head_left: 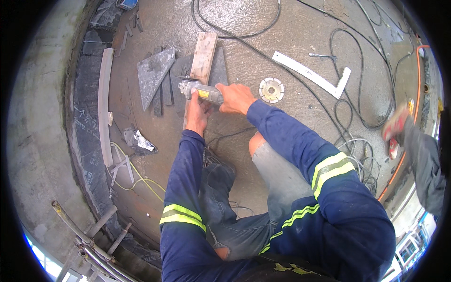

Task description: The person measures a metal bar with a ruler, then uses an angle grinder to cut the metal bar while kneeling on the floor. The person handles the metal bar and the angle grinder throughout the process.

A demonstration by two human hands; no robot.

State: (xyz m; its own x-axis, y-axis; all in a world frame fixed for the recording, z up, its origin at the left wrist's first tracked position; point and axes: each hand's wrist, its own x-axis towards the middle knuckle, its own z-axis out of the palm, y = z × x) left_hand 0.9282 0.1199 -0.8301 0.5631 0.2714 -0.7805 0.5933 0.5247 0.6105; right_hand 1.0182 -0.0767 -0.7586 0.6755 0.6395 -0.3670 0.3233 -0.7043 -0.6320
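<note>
An angle grinder (206, 92) with a grey body and a yellow label is held in both my hands. My right hand (235, 98) wraps round its rear end. My left hand (197, 113) grips it from below, near the metal gear head. The grinder's thin disc (186, 77) lies over a wooden plank (205, 51), close to its left edge; whether it touches cannot be made out. Under the plank is a dark grey slate piece (219, 70). To the right of my right hand a segmented cutting disc (271, 90) lies flat on the floor.
A white L-shaped square (310, 75) and a small wrench (322, 56) lie right of the disc. Black cables (300, 70) loop across the concrete. Cut slate pieces (156, 77) lie to the left, beside a long grey strip (105, 108). Another person's leg (420, 160) stands at the right.
</note>
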